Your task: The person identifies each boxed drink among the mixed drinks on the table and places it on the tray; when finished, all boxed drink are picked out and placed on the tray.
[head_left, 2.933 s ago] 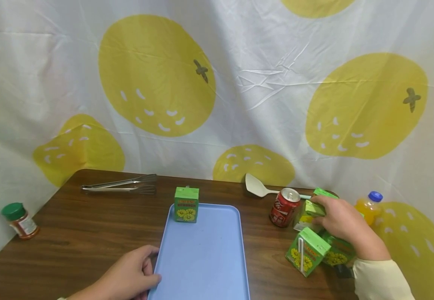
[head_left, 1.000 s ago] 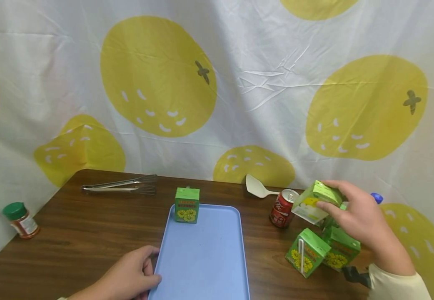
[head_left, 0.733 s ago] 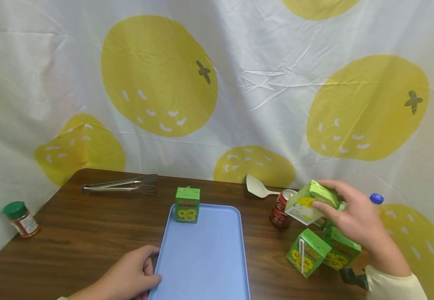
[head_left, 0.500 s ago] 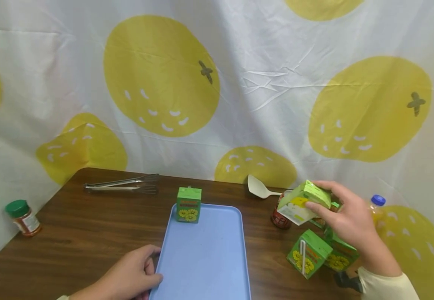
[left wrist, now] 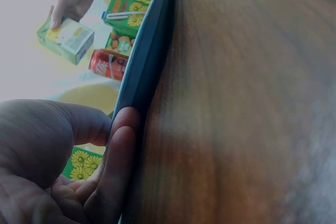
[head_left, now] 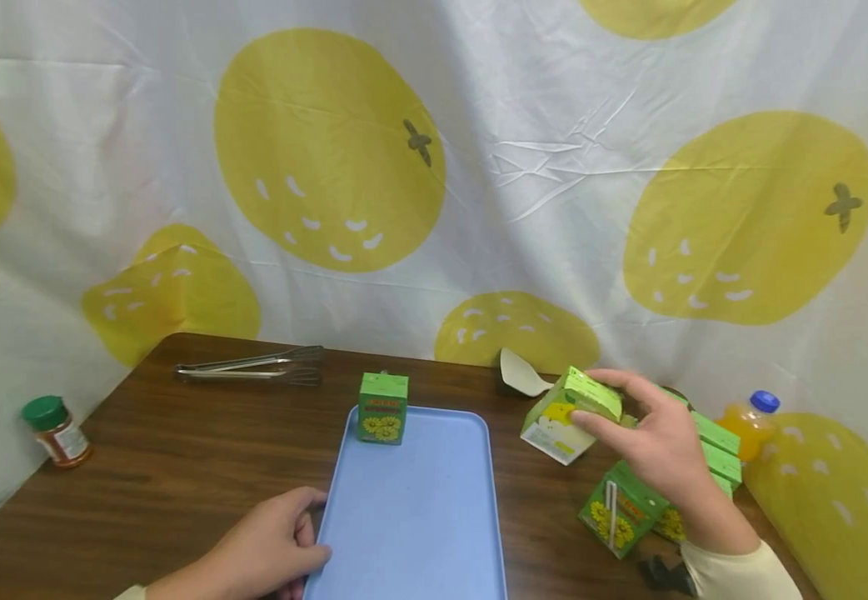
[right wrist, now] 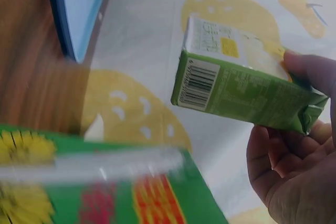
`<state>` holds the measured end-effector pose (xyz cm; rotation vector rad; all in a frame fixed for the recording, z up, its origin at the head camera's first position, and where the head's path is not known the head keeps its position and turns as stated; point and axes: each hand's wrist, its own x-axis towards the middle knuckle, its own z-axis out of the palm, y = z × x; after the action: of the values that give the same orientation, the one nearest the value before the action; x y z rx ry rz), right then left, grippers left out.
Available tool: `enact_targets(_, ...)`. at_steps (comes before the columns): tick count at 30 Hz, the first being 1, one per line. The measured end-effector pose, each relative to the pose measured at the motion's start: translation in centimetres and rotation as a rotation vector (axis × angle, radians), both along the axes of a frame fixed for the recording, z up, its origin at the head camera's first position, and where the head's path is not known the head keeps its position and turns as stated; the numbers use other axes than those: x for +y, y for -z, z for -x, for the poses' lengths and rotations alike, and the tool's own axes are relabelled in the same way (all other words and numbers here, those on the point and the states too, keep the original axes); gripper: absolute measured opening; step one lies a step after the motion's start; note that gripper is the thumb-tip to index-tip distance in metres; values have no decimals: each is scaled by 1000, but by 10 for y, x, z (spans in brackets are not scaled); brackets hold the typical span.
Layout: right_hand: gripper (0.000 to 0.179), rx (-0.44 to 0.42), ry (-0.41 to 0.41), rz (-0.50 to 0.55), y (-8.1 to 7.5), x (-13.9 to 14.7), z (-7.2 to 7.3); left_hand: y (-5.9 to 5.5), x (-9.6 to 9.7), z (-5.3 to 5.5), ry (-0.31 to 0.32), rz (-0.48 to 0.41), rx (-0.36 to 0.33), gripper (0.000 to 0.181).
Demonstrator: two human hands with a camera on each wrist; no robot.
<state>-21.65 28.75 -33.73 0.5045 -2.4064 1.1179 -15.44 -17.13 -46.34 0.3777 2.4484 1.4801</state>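
My right hand (head_left: pixel 659 442) holds a light green juice carton (head_left: pixel 563 421) with a yellow-and-white front, tilted above the table. The right wrist view shows the carton's barcode side (right wrist: pixel 226 87), with thumb and fingers at its other end. My left hand (head_left: pixel 265 542) pinches the left rim of a blue tray (head_left: pixel 415 508); thumb and fingers lie on either side of that edge in the left wrist view. A green drink carton (head_left: pixel 383 408) with yellow flowers stands at the tray's far left corner. Another flowered carton (head_left: pixel 620 512), a straw on its side, is below my right hand.
Several more green cartons (head_left: pixel 715 458) stand behind the right hand. An orange drink bottle (head_left: pixel 750 425) is at the far right. The cola can (left wrist: pixel 107 64) hides behind the held carton in the head view. A pale spatula (head_left: pixel 521 375), metal tongs (head_left: pixel 246 367) and a spice jar (head_left: pixel 59 432) lie around.
My right hand has lifted the light green carton from the group at the right and carried it left, in front of the cola can. The left hand has stayed at the tray's rim.
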Motion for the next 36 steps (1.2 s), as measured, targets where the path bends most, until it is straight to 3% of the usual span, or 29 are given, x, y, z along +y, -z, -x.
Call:
enact_targets(7,47,-92,-55,54,9,-25,1,1,0,0,1,-9,24,72)
enact_targets(15,49,-130,-151,84,22,-55,8,1,0,1,-3,-4,27,72)
enact_targets(22,50,-119,-209,62,31,-80,14,3,-1,1,0,2,28,72)
enact_targets(30,48,-169,-268,49,42,-111,22,2,0,2,-5,21,21,70)
enact_targets(36,48,-120,-305,-8,47,-132,26,1,0,2,-5,28,29,70)
